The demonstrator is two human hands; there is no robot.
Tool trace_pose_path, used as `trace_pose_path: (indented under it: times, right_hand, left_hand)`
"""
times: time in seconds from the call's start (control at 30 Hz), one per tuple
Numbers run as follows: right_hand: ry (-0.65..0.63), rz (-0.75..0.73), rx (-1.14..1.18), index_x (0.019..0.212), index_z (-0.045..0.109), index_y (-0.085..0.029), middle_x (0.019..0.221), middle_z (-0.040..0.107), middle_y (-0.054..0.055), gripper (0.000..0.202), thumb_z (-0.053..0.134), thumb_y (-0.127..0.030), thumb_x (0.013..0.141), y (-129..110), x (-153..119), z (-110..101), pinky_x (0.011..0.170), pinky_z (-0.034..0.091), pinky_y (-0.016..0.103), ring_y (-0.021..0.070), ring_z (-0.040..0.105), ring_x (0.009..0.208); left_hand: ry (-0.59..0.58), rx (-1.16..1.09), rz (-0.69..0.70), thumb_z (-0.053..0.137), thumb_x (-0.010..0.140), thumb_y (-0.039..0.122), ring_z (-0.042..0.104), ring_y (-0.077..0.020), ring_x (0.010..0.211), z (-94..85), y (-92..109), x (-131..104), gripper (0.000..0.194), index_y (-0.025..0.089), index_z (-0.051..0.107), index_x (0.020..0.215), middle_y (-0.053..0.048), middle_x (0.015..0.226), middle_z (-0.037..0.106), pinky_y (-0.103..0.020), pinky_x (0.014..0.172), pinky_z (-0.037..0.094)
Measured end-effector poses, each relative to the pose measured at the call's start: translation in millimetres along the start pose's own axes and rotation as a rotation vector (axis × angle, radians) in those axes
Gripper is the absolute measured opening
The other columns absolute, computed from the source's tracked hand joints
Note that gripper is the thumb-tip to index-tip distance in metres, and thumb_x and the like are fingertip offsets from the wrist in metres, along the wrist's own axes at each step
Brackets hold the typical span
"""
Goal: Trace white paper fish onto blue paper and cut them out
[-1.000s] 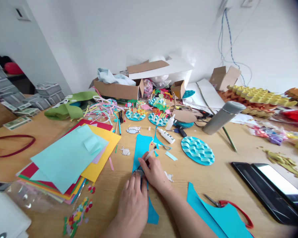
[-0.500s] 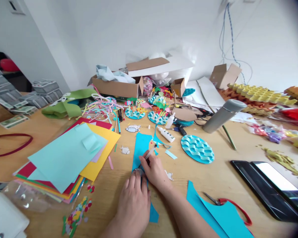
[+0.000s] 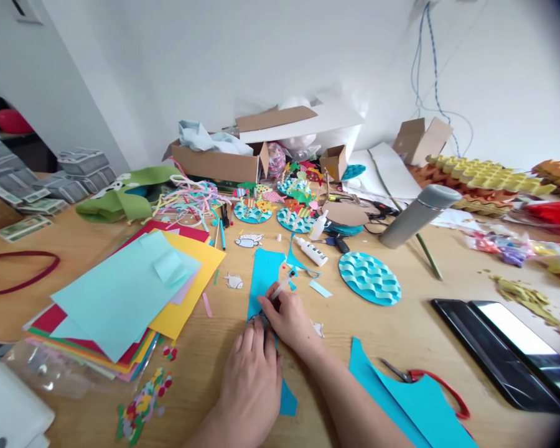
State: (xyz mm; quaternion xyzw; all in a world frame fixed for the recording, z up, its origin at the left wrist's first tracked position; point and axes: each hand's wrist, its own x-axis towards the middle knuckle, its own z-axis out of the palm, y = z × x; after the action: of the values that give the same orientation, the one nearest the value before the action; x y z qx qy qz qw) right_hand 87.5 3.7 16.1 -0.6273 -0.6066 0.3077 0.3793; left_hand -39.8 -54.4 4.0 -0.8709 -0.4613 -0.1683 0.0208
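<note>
A blue paper strip [image 3: 265,274] lies on the table in front of me. My left hand [image 3: 252,373] rests flat on it, fingers stretched forward over a small cutout that is mostly hidden. Pinched in my right hand [image 3: 290,320] is a pen [image 3: 282,286] with a pale barrel, its tip down at the strip beside my left fingertips. A white fish cutout [image 3: 234,281] lies left of the strip, another fish cutout [image 3: 249,240] farther back. Part of a white cutout [image 3: 318,328] shows right of my right hand.
Stacked coloured paper [image 3: 126,292] lies left, confetti [image 3: 144,398] in front of it. Glue bottles [image 3: 312,252] and a wavy blue oval [image 3: 370,279] are behind right. Red-handled scissors [image 3: 441,382], blue paper [image 3: 401,398], a black tray [image 3: 476,348] and a grey flask [image 3: 417,218] stand or lie right.
The view has shifted very slightly. Both hands keep nearly the same place, with the pen still in my right hand.
</note>
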Motion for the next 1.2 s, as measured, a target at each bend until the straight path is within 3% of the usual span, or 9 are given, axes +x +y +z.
trace_pose_path:
  times: [1.2]
  right_hand:
    - [0.093,0.003,-0.035,0.070,0.047,-0.022,0.055,0.052,-0.002,0.020,0.049,-0.030,0.087,-0.4,0.5,1.1,0.052,0.036,0.025,0.0139,0.049,0.050]
  left_hand:
    - [-0.004,0.030,0.007,0.048,0.087,0.016,0.057,-0.0313,0.108,-1.5,1.0,0.3,0.034,0.008,0.062,0.117,-0.019,0.124,0.060,-0.046,0.086,0.050]
